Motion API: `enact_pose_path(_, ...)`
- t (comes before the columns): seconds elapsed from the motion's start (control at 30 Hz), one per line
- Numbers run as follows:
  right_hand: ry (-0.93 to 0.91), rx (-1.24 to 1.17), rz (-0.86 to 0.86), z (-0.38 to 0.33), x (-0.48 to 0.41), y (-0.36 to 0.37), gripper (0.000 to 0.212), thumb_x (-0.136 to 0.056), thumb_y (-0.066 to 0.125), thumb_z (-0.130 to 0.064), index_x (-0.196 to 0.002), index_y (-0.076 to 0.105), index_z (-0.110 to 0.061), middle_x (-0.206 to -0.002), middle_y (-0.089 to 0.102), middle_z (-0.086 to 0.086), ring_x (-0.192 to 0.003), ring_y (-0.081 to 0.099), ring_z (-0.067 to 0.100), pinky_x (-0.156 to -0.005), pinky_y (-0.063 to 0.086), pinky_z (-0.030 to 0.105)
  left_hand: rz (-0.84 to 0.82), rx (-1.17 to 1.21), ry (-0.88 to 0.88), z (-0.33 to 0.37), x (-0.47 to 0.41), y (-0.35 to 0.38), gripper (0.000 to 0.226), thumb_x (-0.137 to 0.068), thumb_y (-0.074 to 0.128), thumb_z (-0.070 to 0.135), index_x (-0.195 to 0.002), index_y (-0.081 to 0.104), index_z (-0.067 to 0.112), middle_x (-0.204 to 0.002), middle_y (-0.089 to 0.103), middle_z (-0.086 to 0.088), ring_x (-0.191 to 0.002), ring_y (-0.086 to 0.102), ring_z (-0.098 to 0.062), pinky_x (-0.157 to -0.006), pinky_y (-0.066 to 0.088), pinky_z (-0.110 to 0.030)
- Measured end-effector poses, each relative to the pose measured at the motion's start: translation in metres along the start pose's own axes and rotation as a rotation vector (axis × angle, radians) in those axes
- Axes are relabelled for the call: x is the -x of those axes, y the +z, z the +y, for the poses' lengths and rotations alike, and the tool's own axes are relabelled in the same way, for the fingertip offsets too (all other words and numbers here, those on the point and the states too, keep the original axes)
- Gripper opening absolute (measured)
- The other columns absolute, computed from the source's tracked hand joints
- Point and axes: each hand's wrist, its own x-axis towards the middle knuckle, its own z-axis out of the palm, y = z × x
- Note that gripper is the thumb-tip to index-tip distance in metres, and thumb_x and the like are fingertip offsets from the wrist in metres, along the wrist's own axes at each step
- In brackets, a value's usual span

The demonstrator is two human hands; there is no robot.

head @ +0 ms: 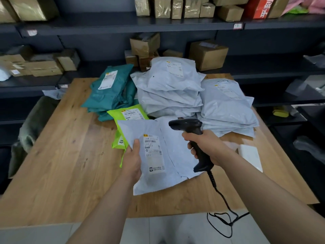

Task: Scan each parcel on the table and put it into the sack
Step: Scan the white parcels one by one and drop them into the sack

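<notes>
My left hand (132, 161) grips the left edge of a pale grey mailer parcel (175, 152), label side up, held over the wooden table (70, 164). Fingers of my right hand (205, 145) curl round the handle of a black barcode scanner (190, 131), whose head points left over the parcel's label. Behind lie a lime-green parcel (126, 115), a pile of teal parcels (110, 92) and two stacks of grey parcels (168, 88), (226, 106). A dark green sack (33, 125) hangs off the table's left edge.
A white flat packet (251, 157) lies on the table to the right. The scanner's coiled cable (221, 199) drops over the front edge to the floor. Dark shelving with cardboard boxes (207, 53) stands behind and at both sides.
</notes>
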Motion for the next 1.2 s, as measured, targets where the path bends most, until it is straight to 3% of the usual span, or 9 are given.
enact_pose_path(0.17, -0.064, -0.045, -0.095, -0.014, 0.003, 0.021, 0.020, -0.085, 0.070, -0.025, -0.081, 0.060, -0.008, -0.055, 0.058, 0.004, -0.044, 0.052, 0.016, -0.044, 0.045, 0.026, 0.007, -0.051, 0.141, 0.034, 0.025, -0.020, 0.036, -0.100, 0.045, 0.036, -0.126, 0.058, 0.014, -0.117, 0.070, -0.005, -0.100, 0.070, -0.016, -0.072, 0.057, -0.027)
enact_pose_path(0.3, -0.089, -0.068, -0.227, -0.024, 0.005, 0.069, 0.020, -0.087, 0.068, -0.016, -0.073, 0.058, -0.007, -0.057, 0.054, 0.006, -0.044, 0.050, 0.016, -0.046, 0.045, 0.027, 0.124, -0.167, 0.247, 0.063, 0.050, -0.066, 0.038, -0.097, 0.048, 0.047, -0.122, 0.062, 0.022, -0.114, 0.071, 0.004, -0.105, 0.067, -0.016, -0.089, 0.053, -0.034)
enact_pose_path(0.37, -0.077, -0.068, -0.293, -0.026, 0.008, 0.101, 0.018, -0.087, 0.069, -0.015, -0.074, 0.060, -0.007, -0.056, 0.056, 0.004, -0.045, 0.051, 0.015, -0.047, 0.046, 0.026, 0.189, -0.148, 0.292, 0.074, 0.064, -0.097, 0.035, -0.096, 0.049, 0.046, -0.116, 0.065, 0.022, -0.104, 0.074, 0.008, -0.097, 0.070, -0.013, -0.079, 0.056, -0.027)
enact_pose_path(0.47, -0.055, -0.086, -0.370, -0.025, 0.018, 0.152, 0.016, -0.088, 0.069, -0.013, -0.077, 0.059, -0.006, -0.056, 0.056, 0.003, -0.044, 0.051, 0.014, -0.047, 0.046, 0.025, 0.226, -0.067, 0.267, 0.092, 0.087, -0.143, 0.036, -0.098, 0.047, 0.042, -0.120, 0.062, 0.018, -0.109, 0.073, 0.000, -0.101, 0.069, -0.019, -0.085, 0.054, -0.036)
enact_pose_path(0.6, -0.052, -0.060, -0.474, -0.028, 0.033, 0.225, 0.017, -0.088, 0.069, -0.014, -0.076, 0.059, -0.006, -0.054, 0.057, 0.002, -0.042, 0.051, 0.013, -0.045, 0.044, 0.024, 0.303, 0.008, 0.281, 0.115, 0.113, -0.213, 0.030, -0.099, 0.047, 0.039, -0.113, 0.065, 0.019, -0.105, 0.074, -0.003, -0.097, 0.071, -0.022, -0.074, 0.056, -0.035)
enact_pose_path(0.77, -0.055, -0.035, -0.501, -0.039, 0.043, 0.329, 0.017, -0.089, 0.068, -0.014, -0.080, 0.059, -0.002, -0.061, 0.058, 0.008, -0.035, 0.052, 0.012, -0.037, 0.042, 0.019, 0.405, 0.043, 0.302, 0.146, 0.127, -0.313, 0.038, -0.096, 0.050, 0.045, -0.116, 0.065, 0.016, -0.108, 0.073, -0.007, -0.099, 0.071, -0.025, -0.086, 0.053, -0.043)
enact_pose_path(1.0, 0.035, 0.035, -0.582, -0.051, 0.043, 0.477, 0.023, -0.089, 0.069, -0.023, -0.084, 0.064, -0.001, -0.068, 0.062, 0.011, -0.050, 0.060, 0.016, -0.047, 0.051, 0.025, 0.425, 0.121, 0.302, 0.203, 0.127, -0.453, 0.035, -0.094, 0.053, 0.048, -0.108, 0.067, 0.019, -0.103, 0.075, -0.004, -0.095, 0.072, -0.021, -0.076, 0.055, -0.038)
enact_pose_path(1.13, 0.110, -0.016, -0.621, -0.054, 0.038, 0.548, 0.022, -0.088, 0.071, -0.027, -0.090, 0.068, -0.005, -0.080, 0.069, 0.012, -0.075, 0.065, 0.025, -0.075, 0.058, 0.038, 0.402, 0.188, 0.284, 0.243, 0.115, -0.512, 0.036, -0.093, 0.054, 0.048, -0.113, 0.065, 0.020, -0.105, 0.074, -0.002, -0.095, 0.072, -0.021, -0.069, 0.059, -0.035)
enact_pose_path(1.2, 0.147, -0.024, -0.654, -0.057, 0.031, 0.579, 0.024, -0.087, 0.070, -0.033, -0.082, 0.071, -0.009, -0.075, 0.070, 0.008, -0.074, 0.063, 0.023, -0.075, 0.055, 0.036, 0.359, 0.218, 0.291, 0.262, 0.105, -0.539, 0.035, -0.094, 0.052, 0.047, -0.112, 0.066, 0.021, -0.106, 0.074, -0.002, -0.095, 0.072, -0.020, -0.065, 0.060, -0.032)
